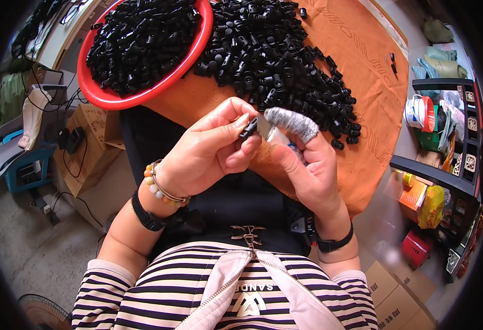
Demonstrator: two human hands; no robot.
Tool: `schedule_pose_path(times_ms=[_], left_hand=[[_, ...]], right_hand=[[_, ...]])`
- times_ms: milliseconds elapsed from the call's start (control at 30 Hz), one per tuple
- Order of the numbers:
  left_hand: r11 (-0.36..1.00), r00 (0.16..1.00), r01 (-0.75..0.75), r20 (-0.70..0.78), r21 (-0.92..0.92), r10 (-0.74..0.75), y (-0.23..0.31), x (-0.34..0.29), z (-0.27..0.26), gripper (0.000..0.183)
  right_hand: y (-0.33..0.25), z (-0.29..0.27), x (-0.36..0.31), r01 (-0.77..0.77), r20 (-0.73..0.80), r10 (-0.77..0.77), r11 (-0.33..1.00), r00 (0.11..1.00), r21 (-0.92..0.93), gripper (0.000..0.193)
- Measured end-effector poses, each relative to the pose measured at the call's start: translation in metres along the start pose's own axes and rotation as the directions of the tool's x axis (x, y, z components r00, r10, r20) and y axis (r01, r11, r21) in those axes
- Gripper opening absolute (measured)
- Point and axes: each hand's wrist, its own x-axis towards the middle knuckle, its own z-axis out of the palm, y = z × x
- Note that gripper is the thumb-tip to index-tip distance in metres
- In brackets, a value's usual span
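Observation:
Between the thumb and fingers of my left hand (214,146) is a small black plastic piece (248,128), which looks like a cord lock. Close beside it, my right hand (313,170) is closed round a small whitish and blue thing (277,136), mostly hidden by the fingers, whose kind I cannot make out. A grey knitted sleeve (293,122) covers the right index finger. Just beyond both hands, a large heap of similar black pieces (274,55) spreads over the orange tablecloth (357,176).
A red basin (206,41) full of black pieces stands at the far left of the table. On the right is a dark shelf rack (434,168) with bags and boxes. Cardboard boxes (398,294) lie at lower right, a chair (10,135) at left, a fan (43,313) at lower left.

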Motion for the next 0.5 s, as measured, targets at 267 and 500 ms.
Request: schedule_pose_path(times_ms=[267, 500], left_hand=[[1.000, 1.000, 0.000, 0.025, 0.023, -0.001, -0.003, 0.002, -0.001, 0.014], [0.997, 0.999, -0.025, -0.026, 0.074, 0.027, -0.002, 0.000, 0.002, 0.014]], right_hand=[[0.002, 0.011, 0.015, 0.088, -0.115, -0.069, 0.980, 0.991, 0.178, 0.050], [0.003, 0.018, 0.028, 0.072, -0.208, -0.024, 0.971, 0.978, 0.227, 0.050]])
